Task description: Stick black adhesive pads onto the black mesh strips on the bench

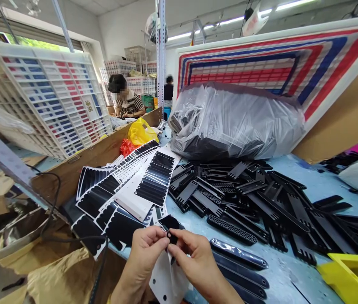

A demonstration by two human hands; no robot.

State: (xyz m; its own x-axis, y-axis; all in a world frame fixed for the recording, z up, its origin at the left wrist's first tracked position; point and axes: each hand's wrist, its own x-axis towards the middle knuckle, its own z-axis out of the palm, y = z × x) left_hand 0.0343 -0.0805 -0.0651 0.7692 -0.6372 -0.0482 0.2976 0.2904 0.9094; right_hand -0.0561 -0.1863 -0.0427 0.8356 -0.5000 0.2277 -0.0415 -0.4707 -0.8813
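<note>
My left hand (145,251) and my right hand (194,255) meet at the table's near edge, both with thumb and forefinger pinched. Between the fingertips is a small black sticker (172,239), partly covered by the fingers. A white backing sheet (163,276) with dark spots hangs below the hands. Just beyond them lie overlapping white sheets of black strip stickers (155,177). To the right of my right hand, several glossy dark strips (239,255) with rounded, holed ends lie side by side. Behind these spreads a heap of black plastic handle-like pieces (229,194), some with a mesh pattern.
A filled clear plastic bag (236,122) leans on a striped crate (324,50). A yellow bin (353,274) stands at the lower right. On the left are a wooden board edge (80,158), a black cable (50,207) and another crate (55,97). A person (126,99) sits farther back.
</note>
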